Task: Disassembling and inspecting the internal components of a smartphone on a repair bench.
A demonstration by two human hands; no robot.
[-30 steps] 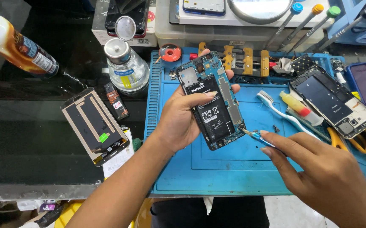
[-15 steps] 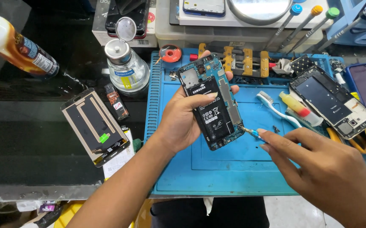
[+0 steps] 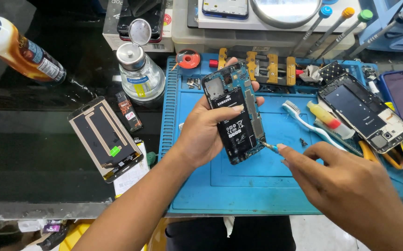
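clear glass bottle [image 3: 140, 74], lid open, beside opened phone [image 3: 234, 113]

Opened phone [image 3: 234, 118] over mat [image 3: 257, 186]; screen panel [image 3: 104, 138] left, toothbrush [image 3: 311, 124] right, bottle [image 3: 140, 74] behind-left.

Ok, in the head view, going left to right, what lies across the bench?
Sauce bottle → detached screen panel → glass dispenser bottle → left hand holding opened phone → white toothbrush → second opened phone.
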